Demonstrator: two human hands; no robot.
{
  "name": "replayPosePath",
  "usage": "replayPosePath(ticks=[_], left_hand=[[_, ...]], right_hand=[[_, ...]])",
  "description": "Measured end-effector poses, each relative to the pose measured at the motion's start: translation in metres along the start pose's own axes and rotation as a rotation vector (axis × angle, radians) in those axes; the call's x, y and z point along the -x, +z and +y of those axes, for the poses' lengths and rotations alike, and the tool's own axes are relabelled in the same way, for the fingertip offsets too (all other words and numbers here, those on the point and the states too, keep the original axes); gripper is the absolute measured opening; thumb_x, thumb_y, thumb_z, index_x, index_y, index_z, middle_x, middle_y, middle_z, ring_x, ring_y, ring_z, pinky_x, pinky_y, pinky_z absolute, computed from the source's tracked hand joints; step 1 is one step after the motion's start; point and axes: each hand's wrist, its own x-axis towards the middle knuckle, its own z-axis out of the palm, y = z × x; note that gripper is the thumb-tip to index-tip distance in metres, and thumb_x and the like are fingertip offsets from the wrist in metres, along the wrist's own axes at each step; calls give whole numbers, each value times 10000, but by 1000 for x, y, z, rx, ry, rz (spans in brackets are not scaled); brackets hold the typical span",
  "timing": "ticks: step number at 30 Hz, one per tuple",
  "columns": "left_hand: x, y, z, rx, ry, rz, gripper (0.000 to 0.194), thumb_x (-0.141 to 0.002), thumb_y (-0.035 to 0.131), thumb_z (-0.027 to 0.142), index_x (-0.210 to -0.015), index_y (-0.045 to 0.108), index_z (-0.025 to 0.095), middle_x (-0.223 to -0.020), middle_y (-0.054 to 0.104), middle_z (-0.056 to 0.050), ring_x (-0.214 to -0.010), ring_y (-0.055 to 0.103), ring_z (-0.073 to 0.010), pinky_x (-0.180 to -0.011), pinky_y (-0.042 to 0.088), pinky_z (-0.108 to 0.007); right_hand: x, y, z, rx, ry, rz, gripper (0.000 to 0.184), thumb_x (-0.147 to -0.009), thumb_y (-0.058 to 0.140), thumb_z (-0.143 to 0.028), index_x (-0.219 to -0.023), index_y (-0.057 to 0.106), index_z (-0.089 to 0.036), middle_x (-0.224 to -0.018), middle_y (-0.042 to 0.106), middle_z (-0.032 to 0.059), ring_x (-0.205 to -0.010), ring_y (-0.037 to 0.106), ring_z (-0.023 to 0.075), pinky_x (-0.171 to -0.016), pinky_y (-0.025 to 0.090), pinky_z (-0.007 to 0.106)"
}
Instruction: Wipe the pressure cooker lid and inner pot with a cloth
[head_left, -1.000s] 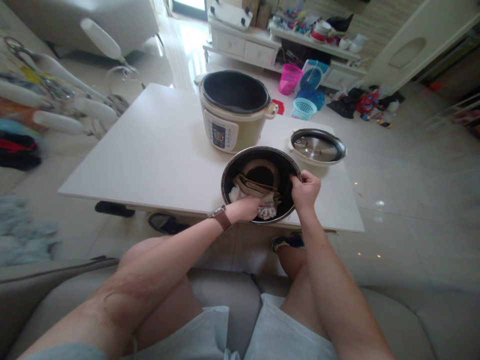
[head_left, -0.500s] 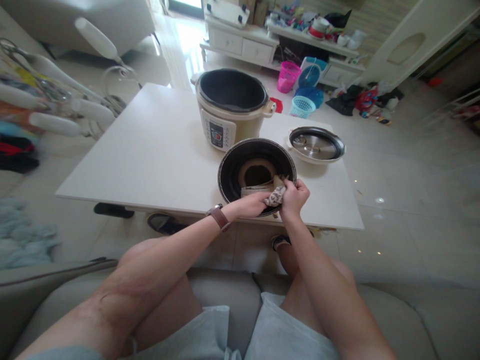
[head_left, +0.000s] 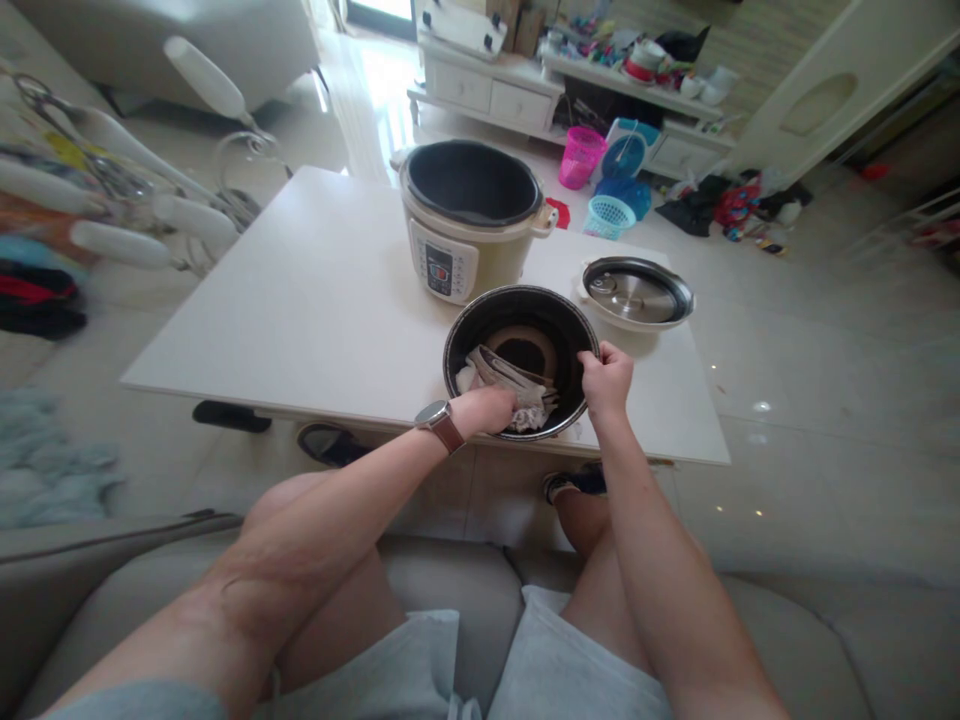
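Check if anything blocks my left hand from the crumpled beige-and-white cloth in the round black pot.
Nothing visible does: your left hand sits directly on the cloth, inside the near-left part of the pot, while your right hand grips the pot's right edge, apart from the cloth.

glossy flr (head_left: 825,420) | wht cab (head_left: 484,95) at back | gry sofa (head_left: 450,580) fg

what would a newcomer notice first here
Probably the dark pot at the near edge of the white table, with a cloth in it under the left hand and the right hand gripping its rim. Behind it stands the open-topped cooker; a bright pink basket is on the floor beyond.
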Motion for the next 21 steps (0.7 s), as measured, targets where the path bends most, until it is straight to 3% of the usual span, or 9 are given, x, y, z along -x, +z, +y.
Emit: replayPosePath(ticks=[4,8,13,17,21], left_hand=[[7,-6,2,12,-1,-49,446,-879,538,89,-1237,793,168,-1247,788,-150,-1126,728,-275,-1000,499,-312],[8,-10,-1,126,107,-51,510,-841,505,26,-1233,794,175,-1254,791,-119,-1136,727,-257,-943,515,-275],[-5,0,-1,547,277,38,475,-855,461,33,-1168,799,150,-1213,804,-87,-1137,719,-242,-1005,527,-314],[-13,9,5,861,299,140,420,-914,479,107,-1238,746,99,-1241,787,-100,-1179,698,-241,-1075,508,-350],[-10,4,4,650,341,71,368,-913,487,103,-1158,762,111,-1256,781,-117,-1147,704,-252,-1049,515,-347]], right_hand=[[5,4,0,-71,-59,35,403,-733,644,-231,-532,295,-247,-544,254,-88,-570,239,90,-567,186,296],[13,8,1,-103,-69,96,470,-760,676,-265,-552,254,-255,-559,222,-89,-574,217,91,-566,178,297],[30,16,-3,-103,-17,177,489,-812,652,-279,-586,219,-264,-575,207,-83,-587,221,106,-562,200,291],[44,23,-6,-136,-35,231,488,-844,648,-317,-597,231,-265,-586,216,-82,-593,236,110,-568,221,288],[42,24,-5,-116,-20,233,483,-828,644,-315,-596,224,-266,-583,198,-85,-592,226,109,-564,213,287]])
